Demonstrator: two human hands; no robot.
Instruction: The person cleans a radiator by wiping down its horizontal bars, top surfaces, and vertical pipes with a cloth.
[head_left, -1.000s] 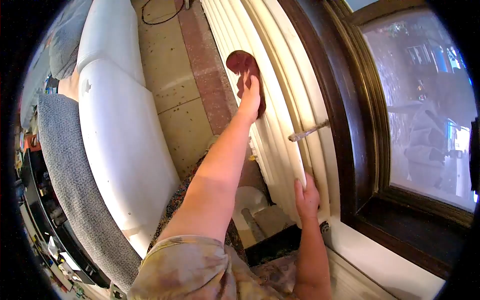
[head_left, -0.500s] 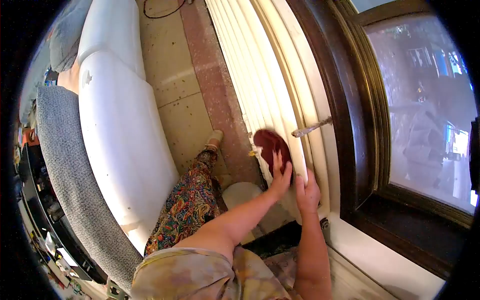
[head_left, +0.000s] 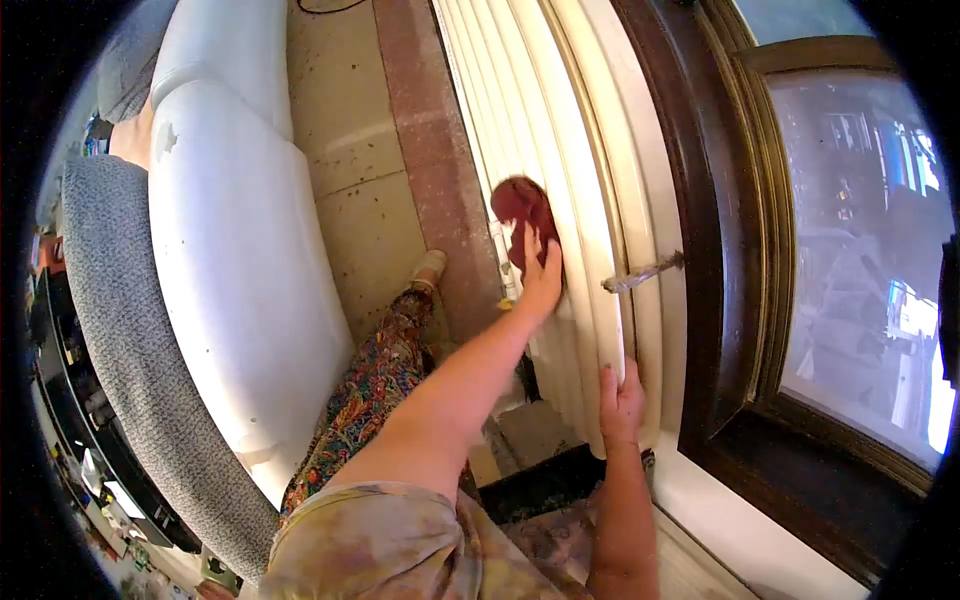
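My left hand [head_left: 542,276] presses a dark red cloth [head_left: 523,203] against the ribbed side of a cream-coloured radiator [head_left: 508,120]. Its fingers lie along the soft, bunched cloth, and part of the cloth is hidden under them. Lower down, my right hand [head_left: 622,402] is wrapped round the radiator's edge near its close end, thumb on top. Between the radiator and the wall, a thin rough rod or bracket [head_left: 643,272] sticks out just ahead of my right hand.
A dark wooden window frame [head_left: 700,230] runs along the right, with a hazy glass pane [head_left: 850,240]. A long white rounded surface [head_left: 235,210] and a grey textured cover [head_left: 125,300] stand to the left. My foot [head_left: 430,265] rests on the tiled floor [head_left: 350,130], which has scattered specks.
My left hand has slid the cloth forward along the radiator, away from my body. My right hand stays on the radiator's edge. The view has shifted slightly.
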